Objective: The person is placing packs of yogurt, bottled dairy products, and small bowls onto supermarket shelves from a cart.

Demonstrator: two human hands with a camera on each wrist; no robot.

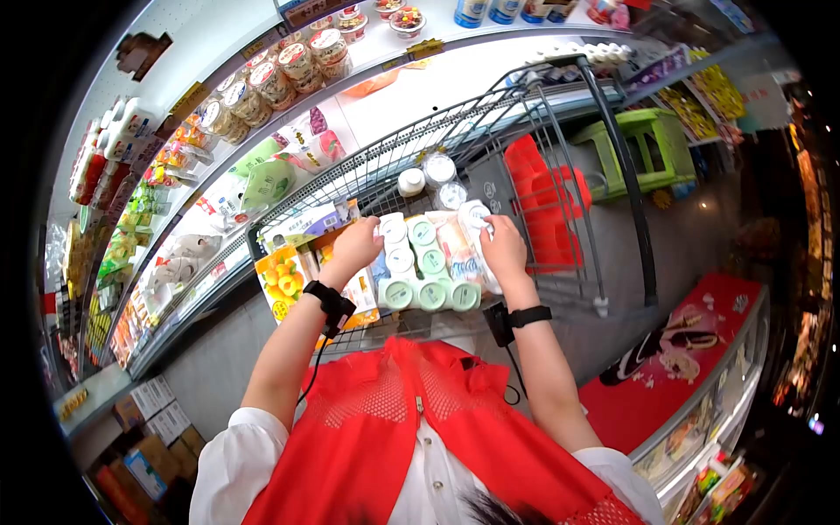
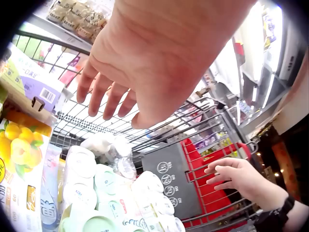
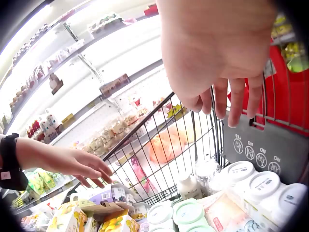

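Note:
My left hand [image 1: 357, 247] is held over the shopping cart [image 1: 643, 227], its loosely bent fingers hanging free in the left wrist view. The right hand [image 3: 219, 58] hovers above the cart's other side, fingers spread downward and nothing between them. Below and between the hands stand packs of green-lidded cups [image 1: 430, 295] and white-lidded containers [image 2: 79, 193]. A flat pack with a pinkish label [image 3: 224, 212] lies among them. Near the left hand are cartons with yellow fruit printed on them [image 1: 282, 278] and a purple-and-white box [image 2: 41, 92]. A white bottle [image 3: 188, 186] stands at the cart's far side.
Chilled shelves with stacked cups [image 1: 271, 83] and bagged goods [image 1: 267, 179] run along the far and left sides. The cart has a red seat panel [image 1: 547, 201] near its handle. A green plastic stool [image 1: 647, 144] and a red-topped freezer [image 1: 691, 350] stand to the right.

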